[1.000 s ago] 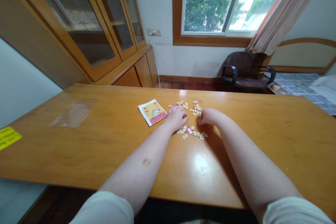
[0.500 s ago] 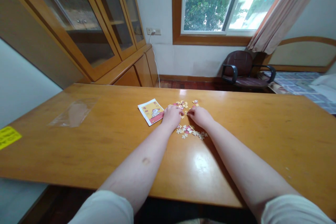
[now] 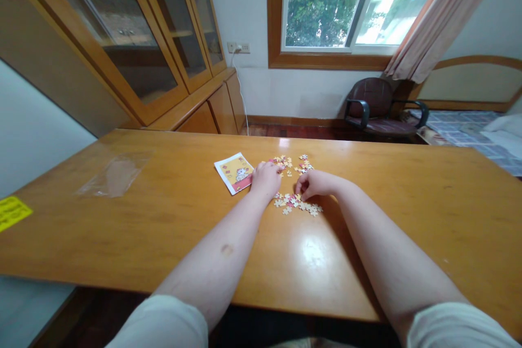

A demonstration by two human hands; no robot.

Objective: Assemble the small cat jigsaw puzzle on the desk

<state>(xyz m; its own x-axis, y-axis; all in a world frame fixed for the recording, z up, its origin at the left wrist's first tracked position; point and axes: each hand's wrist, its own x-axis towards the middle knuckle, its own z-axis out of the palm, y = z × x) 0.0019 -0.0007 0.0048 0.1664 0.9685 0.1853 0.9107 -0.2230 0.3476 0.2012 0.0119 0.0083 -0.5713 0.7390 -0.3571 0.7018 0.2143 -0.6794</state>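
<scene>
Small jigsaw puzzle pieces [image 3: 287,210] lie in loose clusters around my hands, some pale side up, others yellow and pink. My left hand [image 3: 266,177] rests beside the right edge of a picture card [image 3: 235,172], its fingers bent over the table near the far pieces; what lies under them is hidden. My right hand [image 3: 313,184] is bent at the wrist, its fingertips pinched down at the top edge of the near cluster. Whether a piece sits between those fingertips is too small to make out. The card shows a white cartoon figure on yellow and pink.
A clear plastic bag [image 3: 118,174] lies flat on the wooden table [image 3: 163,228] to the left. A yellow label [image 3: 14,213] is at the far left edge. Beyond the table stand a glass-door cabinet [image 3: 196,81] and a dark armchair [image 3: 372,103].
My right hand has moved from the middle pieces toward me and slightly right, down to the near cluster. The left hand has hardly moved.
</scene>
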